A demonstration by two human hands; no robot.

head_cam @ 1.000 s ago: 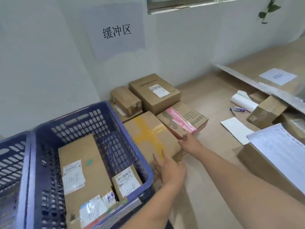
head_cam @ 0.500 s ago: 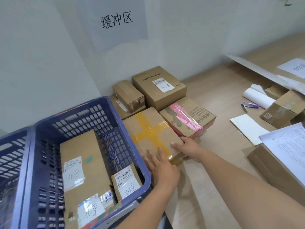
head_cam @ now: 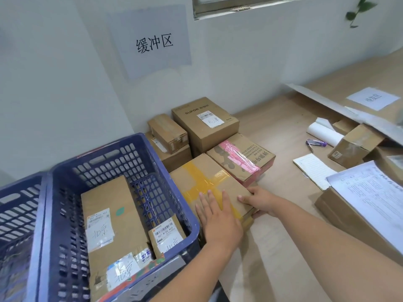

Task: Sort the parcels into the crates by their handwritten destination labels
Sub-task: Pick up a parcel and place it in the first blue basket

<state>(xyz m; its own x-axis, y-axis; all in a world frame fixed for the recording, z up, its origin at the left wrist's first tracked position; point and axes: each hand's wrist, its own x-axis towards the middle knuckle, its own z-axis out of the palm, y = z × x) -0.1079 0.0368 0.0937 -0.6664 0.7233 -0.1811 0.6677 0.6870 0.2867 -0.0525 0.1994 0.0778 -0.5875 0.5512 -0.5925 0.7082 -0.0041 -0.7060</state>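
Both hands [head_cam: 220, 216] on rectangular cardboard parcel [head_cam: 209, 184], glossy yellow tape.

We see a crate [head_cam: 122, 162] at left with parcels [head_cam: 113, 214] in it, a taped box [head_cam: 205, 182] just right of it on the tabletop [head_cam: 281, 136], more boxes [head_cam: 202, 125] behind against the wall, and papers [head_cam: 314, 168] farther right.
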